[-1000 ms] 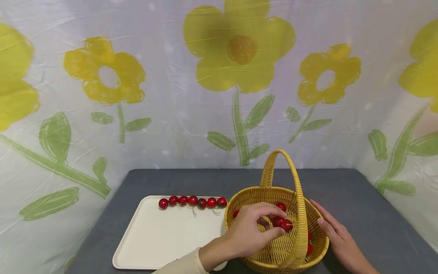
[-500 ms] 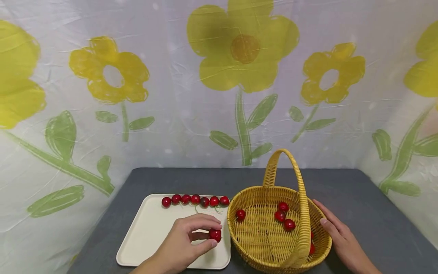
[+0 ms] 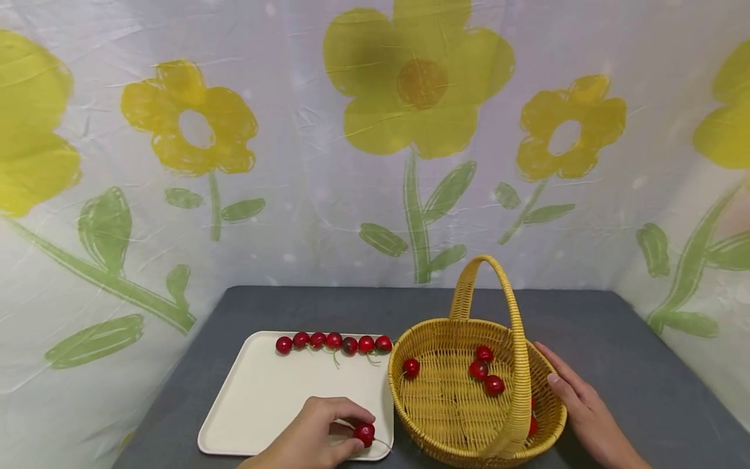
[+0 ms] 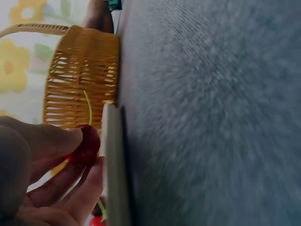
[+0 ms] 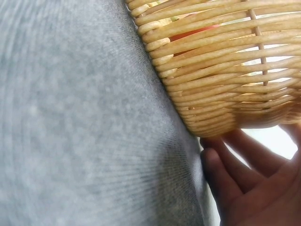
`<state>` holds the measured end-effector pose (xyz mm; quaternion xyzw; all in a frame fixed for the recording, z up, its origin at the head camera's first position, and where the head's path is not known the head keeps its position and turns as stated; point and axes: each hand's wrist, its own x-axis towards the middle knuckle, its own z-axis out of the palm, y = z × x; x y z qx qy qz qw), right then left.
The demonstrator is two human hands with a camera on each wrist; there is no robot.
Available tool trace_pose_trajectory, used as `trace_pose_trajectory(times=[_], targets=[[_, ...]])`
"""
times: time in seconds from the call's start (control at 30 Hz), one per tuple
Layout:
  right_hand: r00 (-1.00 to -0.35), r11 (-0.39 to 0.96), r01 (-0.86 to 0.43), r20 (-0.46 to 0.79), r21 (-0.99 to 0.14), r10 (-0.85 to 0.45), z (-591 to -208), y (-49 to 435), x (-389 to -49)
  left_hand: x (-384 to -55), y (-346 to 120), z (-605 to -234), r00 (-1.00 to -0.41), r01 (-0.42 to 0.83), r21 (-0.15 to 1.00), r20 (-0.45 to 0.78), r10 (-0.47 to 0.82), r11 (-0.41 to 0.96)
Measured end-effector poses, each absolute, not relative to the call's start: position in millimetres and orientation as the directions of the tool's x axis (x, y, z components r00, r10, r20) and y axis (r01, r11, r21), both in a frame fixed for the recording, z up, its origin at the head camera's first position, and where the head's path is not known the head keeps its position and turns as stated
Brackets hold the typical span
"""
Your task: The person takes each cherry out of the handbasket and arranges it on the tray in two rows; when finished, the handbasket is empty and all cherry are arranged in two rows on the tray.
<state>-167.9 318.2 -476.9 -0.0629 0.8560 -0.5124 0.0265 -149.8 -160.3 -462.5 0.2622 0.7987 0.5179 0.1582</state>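
Near the front right corner of the white tray (image 3: 258, 410), my left hand (image 3: 316, 435) pinches a red cherry (image 3: 364, 434) between thumb and fingers. Its thin stem points right in the head view; the left wrist view also shows the cherry (image 4: 86, 146) between the fingertips. A row of several cherries (image 3: 333, 341) lines the tray's back edge. My right hand (image 3: 588, 417) rests against the outer right side of the yellow wicker basket (image 3: 445, 404), fingers fairly straight. Several cherries (image 3: 494, 385) lie inside, some partly hidden by the handle.
The basket's tall arched handle (image 3: 518, 352) rises over its right half. Tray and basket stand side by side on a dark grey tabletop (image 3: 328, 306). A curtain (image 3: 293, 195) printed with yellow flowers hangs behind and along the sides.
My left hand has taken a cherry out of the basket, moved left over the tray, then come down toward its front right corner. The right hand stays at the basket.
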Motion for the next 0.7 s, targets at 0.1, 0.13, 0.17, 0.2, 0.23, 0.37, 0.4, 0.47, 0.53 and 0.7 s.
trace_pose_trajectory(times=[0.1,0.13,0.17,0.2,0.23,0.37,0.4,0.47,0.53,0.7], targets=[[-0.991,0.464,-0.080,0.019,-0.882,-0.134,-478.4,317.3,-167.3,-153.2,-152.4,-466.4,-0.812,0.286,0.886,0.023,0.583,0.365],[-0.991,0.464,-0.081,0.020,-0.882,-0.135,-478.7,317.2,-167.2,-154.2,-150.0,-467.6,-0.812,0.305,0.875,0.033,0.583,0.376],[-0.991,0.468,-0.081,0.020,-0.880,-0.134,-479.1,317.2,-167.1,-155.2,-147.8,-468.3,-0.811,0.321,0.865,0.041,0.583,0.386],[-0.991,0.478,-0.083,0.021,-0.874,-0.133,-479.2,317.3,-166.9,-156.0,-145.6,-469.0,-0.809,0.334,0.858,0.048,0.586,0.391],[-0.991,0.482,-0.082,0.020,-0.872,-0.133,-479.2,317.5,-166.7,-156.7,-143.5,-469.7,-0.804,0.354,0.849,0.061,0.591,0.394],[-0.991,0.487,-0.086,0.024,-0.869,-0.132,-478.4,318.2,-166.7,-158.2,-136.2,-471.5,-0.780,0.434,0.814,0.125,0.613,0.385],[-0.991,0.487,-0.092,0.029,-0.869,-0.134,-478.4,318.5,-166.8,-158.4,-135.1,-471.9,-0.776,0.446,0.809,0.136,0.616,0.383],[-0.990,0.482,-0.100,0.039,-0.870,-0.135,-478.6,318.7,-167.3,-158.9,-134.0,-472.2,-0.769,0.471,0.795,0.157,0.619,0.382],[-0.990,0.479,-0.103,0.042,-0.872,-0.136,-478.9,318.9,-167.6,-159.4,-133.8,-472.0,-0.763,0.481,0.789,0.162,0.626,0.382],[-0.992,0.501,-0.091,0.035,-0.861,-0.120,-479.0,318.9,-168.3,-160.5,-134.8,-471.3,-0.750,0.498,0.774,0.157,0.643,0.392]])
